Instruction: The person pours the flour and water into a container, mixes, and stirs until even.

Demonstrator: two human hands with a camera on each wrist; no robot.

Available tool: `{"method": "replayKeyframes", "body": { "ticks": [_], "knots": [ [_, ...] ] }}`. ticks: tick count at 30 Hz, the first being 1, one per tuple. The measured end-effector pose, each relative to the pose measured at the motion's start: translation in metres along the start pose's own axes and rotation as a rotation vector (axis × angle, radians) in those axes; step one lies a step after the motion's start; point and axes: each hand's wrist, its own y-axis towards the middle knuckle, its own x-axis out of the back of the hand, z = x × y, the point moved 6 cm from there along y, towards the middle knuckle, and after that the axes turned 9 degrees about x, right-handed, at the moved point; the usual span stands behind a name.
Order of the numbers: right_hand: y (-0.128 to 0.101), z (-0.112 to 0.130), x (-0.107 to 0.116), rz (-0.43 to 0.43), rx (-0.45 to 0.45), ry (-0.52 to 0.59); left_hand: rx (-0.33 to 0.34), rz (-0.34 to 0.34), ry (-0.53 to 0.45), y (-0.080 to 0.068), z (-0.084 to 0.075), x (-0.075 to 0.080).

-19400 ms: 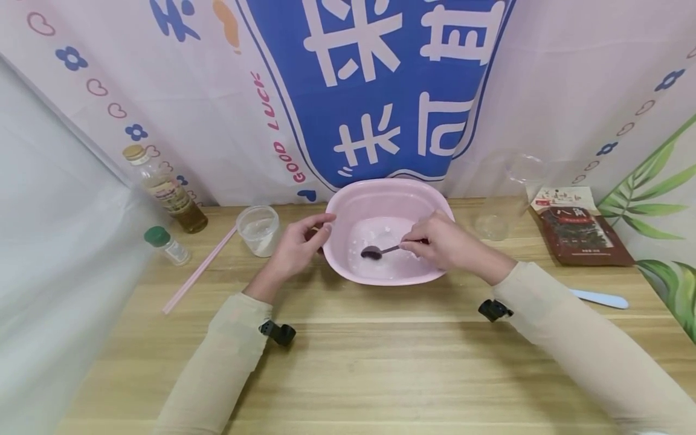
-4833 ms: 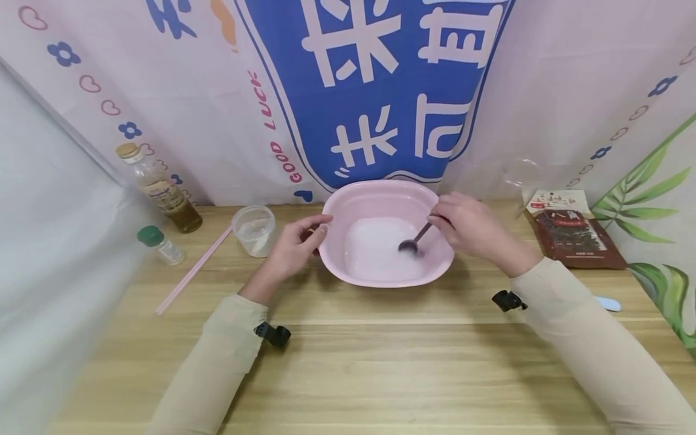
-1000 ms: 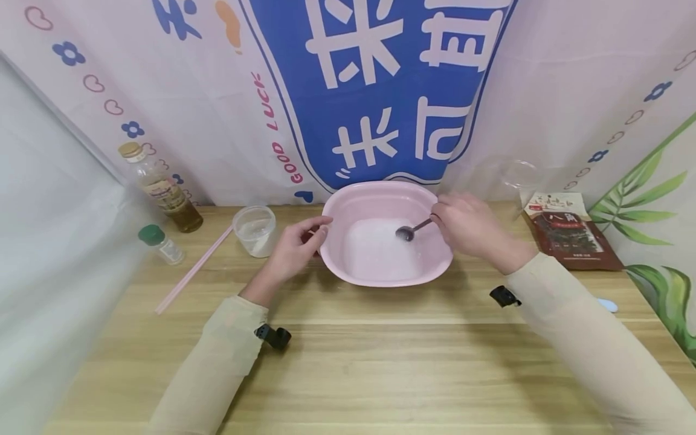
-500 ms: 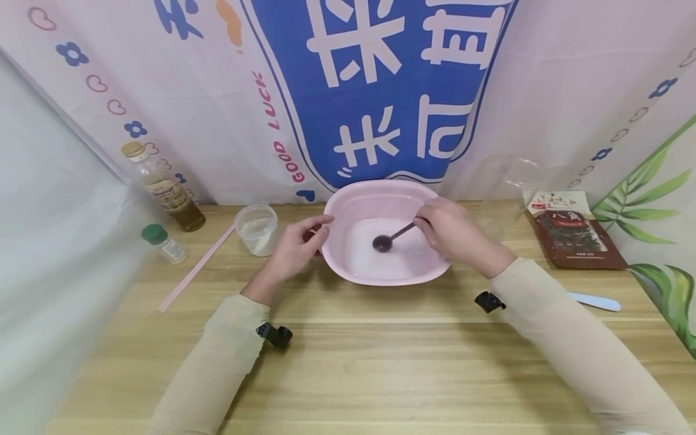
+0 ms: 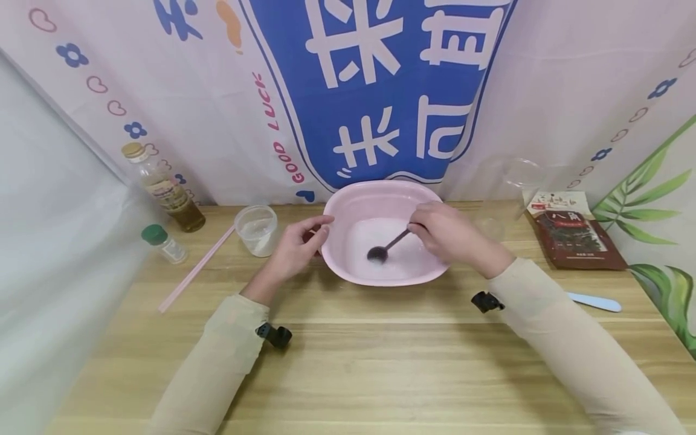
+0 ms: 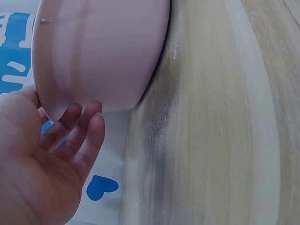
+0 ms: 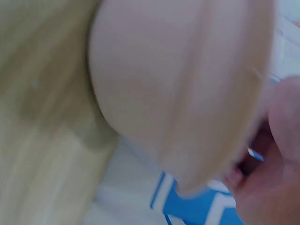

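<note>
Dark brown, round-bowled spoon point(image 5: 379, 254) sits tilted inside the pink, oval plastic basin point(image 5: 370, 206) on the wood-grain surface point(image 5: 375, 362), its handle pinched by the right hand's point(image 5: 448, 232) fingers; the left hand's point(image 5: 295, 246) fingers grip the basin's rim.

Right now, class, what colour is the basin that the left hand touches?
The basin is pale pink, shown best in the head view.

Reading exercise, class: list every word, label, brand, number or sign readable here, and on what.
"GOOD LUCK": hanging cloth.
"未来可": the cloth's blue panel, sideways; next character cut off.
"八角": brown packet; smaller print unreadable.
Yellow-capped bottle, green-capped jar: labels too small to read.
</note>
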Motion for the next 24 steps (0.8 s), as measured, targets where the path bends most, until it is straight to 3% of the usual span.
{"method": "replayKeyframes", "body": {
  "ticks": [6,9,13,16,19,24],
  "knots": [
    [0.005,-0.009,-0.001,-0.033,-0.161,-0.127,0.001,0.002,-0.01,0.0,0.002,0.0],
    [-0.001,-0.015,0.008,-0.005,-0.19,-0.182,0.008,0.002,-0.012,0.0,0.002,0.001],
    [-0.009,-0.018,0.015,0.03,-0.141,-0.093,0.015,0.004,-0.006,0.001,0.001,0.001],
    [-0.008,-0.013,0.01,0.038,-0.075,0.037,0.017,0.004,-0.001,0.0,0.001,0.001],
    [-0.002,-0.005,0.0,0.025,-0.037,0.101,0.021,0.003,-0.001,0.0,0.003,0.001],
    [0.005,-0.006,-0.006,-0.036,-0.123,0.025,0.018,0.008,-0.014,0.0,0.002,0.0]
  ]
}}
